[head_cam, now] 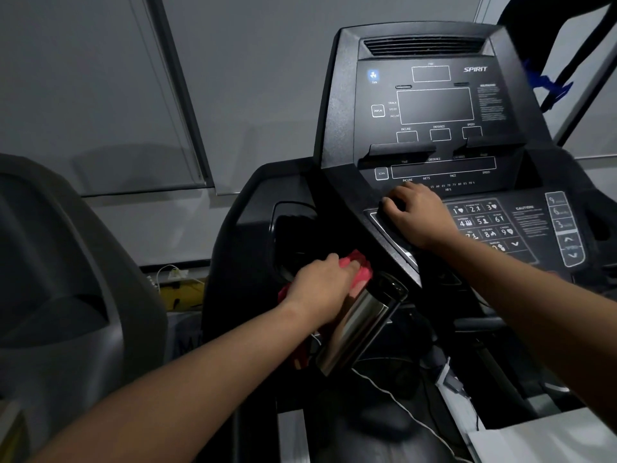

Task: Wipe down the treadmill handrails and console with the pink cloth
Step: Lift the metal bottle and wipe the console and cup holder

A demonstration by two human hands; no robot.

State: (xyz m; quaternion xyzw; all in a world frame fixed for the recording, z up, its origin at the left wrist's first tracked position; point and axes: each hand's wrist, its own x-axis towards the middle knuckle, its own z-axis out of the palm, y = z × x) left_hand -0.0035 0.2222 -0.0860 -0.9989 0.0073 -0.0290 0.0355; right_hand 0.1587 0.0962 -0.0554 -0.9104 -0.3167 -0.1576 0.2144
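A black treadmill console (pixel 434 105) with dark displays and a number keypad (pixel 484 222) fills the upper right. My left hand (pixel 320 289) grips the pink cloth (pixel 359 267) and presses it against the console's left side, just above the shiny metal grip of the left handrail (pixel 357 325). More pink cloth hangs below my wrist. My right hand (pixel 417 215) rests on the lower console panel, left of the keypad, with its fingers curled down onto the surface and holding nothing.
A second grey machine (pixel 66 279) stands at the left. Grey wall panels lie behind. A white cable (pixel 397 399) trails below the handrail. A yellow object (pixel 183 292) sits on the floor by the wall. A white surface (pixel 551 439) shows at the lower right.
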